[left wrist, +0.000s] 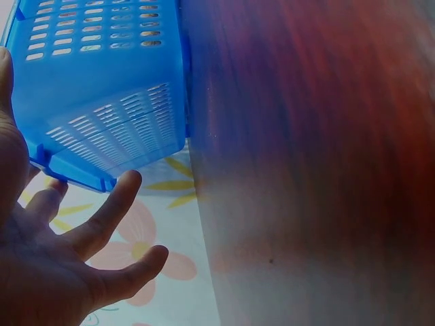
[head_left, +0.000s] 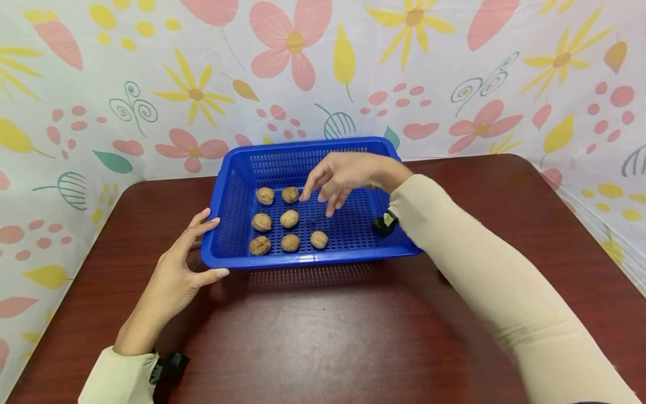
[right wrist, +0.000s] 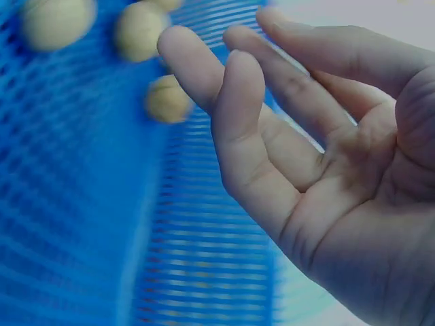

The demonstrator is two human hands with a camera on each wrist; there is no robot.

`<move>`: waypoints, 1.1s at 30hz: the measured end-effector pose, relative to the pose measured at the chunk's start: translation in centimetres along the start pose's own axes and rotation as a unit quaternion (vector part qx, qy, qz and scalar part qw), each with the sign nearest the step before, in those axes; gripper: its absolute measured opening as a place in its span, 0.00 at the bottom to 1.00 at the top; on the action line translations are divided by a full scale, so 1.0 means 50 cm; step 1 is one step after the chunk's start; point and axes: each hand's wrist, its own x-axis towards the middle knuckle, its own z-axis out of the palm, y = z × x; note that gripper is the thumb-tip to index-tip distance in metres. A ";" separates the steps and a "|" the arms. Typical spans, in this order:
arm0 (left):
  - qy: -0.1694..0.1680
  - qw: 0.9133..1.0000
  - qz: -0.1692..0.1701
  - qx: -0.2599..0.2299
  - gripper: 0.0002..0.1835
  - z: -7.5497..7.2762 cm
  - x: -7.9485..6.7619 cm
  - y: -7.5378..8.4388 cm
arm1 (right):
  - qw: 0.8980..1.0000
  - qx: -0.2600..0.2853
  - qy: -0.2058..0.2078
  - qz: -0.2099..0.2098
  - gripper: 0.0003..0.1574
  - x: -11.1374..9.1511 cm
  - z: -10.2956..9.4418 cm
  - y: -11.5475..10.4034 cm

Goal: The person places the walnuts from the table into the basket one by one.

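A blue plastic basket point(head_left: 353, 254) with slotted walls sits at the back of the table, several walnuts point(head_left: 260, 245) in rows over the left part of its floor. My left hand point(head_left: 174, 275) touches its left end, fingers spread, with fingertips at the side rim and the thumb at the front left corner. In the left wrist view those fingers point(left wrist: 102, 221) reach past the basket's outer wall. Over the middle of the basket hovers my right hand point(head_left: 348, 174), fingers loosely bent and holding nothing. The right wrist view shows its fingers point(right wrist: 245, 122) near blurred walnuts point(right wrist: 58, 24).
The dark red-brown table point(head_left: 323, 331) extends in front of the basket and to both sides. Close behind it hangs a white cloth point(head_left: 323, 106) printed with flowers and leaves. A black strap point(head_left: 169, 367) circles the left wrist, and a black device point(head_left: 384, 224) is at the right wrist.
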 end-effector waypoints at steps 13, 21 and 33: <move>-0.002 1.000 -0.008 -0.001 0.48 -0.001 0.005 -0.003 | 0.968 -0.080 0.230 -0.057 0.17 -0.308 -0.009 0.018; -0.004 1.000 -0.014 0.005 0.48 -0.002 0.001 -0.002 | 0.965 -0.055 0.249 -0.057 0.19 -0.419 0.017 0.195; -0.001 1.000 -0.007 -0.011 0.48 0.001 0.001 -0.002 | 0.977 0.037 0.209 -0.006 0.24 -0.470 0.073 0.383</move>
